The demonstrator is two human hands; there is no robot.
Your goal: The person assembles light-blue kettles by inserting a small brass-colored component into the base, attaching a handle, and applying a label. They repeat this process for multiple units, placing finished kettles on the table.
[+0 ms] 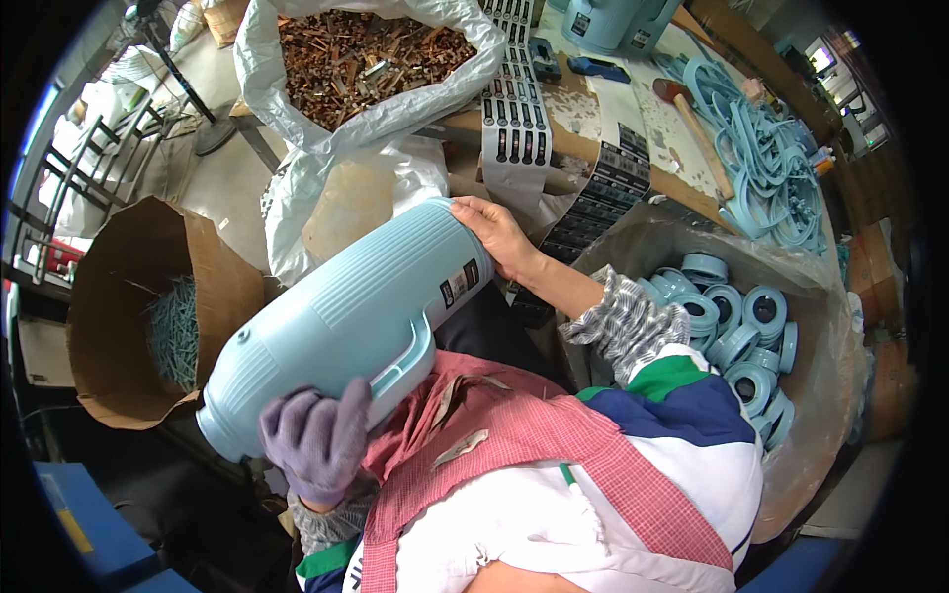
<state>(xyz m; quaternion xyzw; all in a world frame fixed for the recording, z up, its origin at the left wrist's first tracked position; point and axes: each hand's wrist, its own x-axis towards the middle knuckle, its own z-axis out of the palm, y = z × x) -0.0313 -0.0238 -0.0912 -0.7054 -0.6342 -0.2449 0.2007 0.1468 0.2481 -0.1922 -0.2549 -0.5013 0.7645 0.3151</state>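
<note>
A light blue ribbed plastic vacuum flask body (348, 304) lies tilted across my lap, its narrower neck end at the lower left and its wide end at the upper right. My left hand (317, 437), in a purple knitted glove, grips it near the neck, beside the handle. My right hand (493, 233) is bare and holds the rim of the wide end, thumb on top. The flask's handle (404, 363) faces my red checked apron (504, 415). A dark label with a barcode (460, 283) is stuck on its side near the wide end.
Left stands a cardboard box (230, 274) with thin blue plastic pieces. Ahead, a white sack (259, 74) holds copper-coloured scraps. On the worktable (667, 141) are label strips (515, 96), a mallet (700, 137), blue plastic strips (771, 163) and more flasks (600, 22). A lined box (815, 370) at right holds blue ring-shaped parts.
</note>
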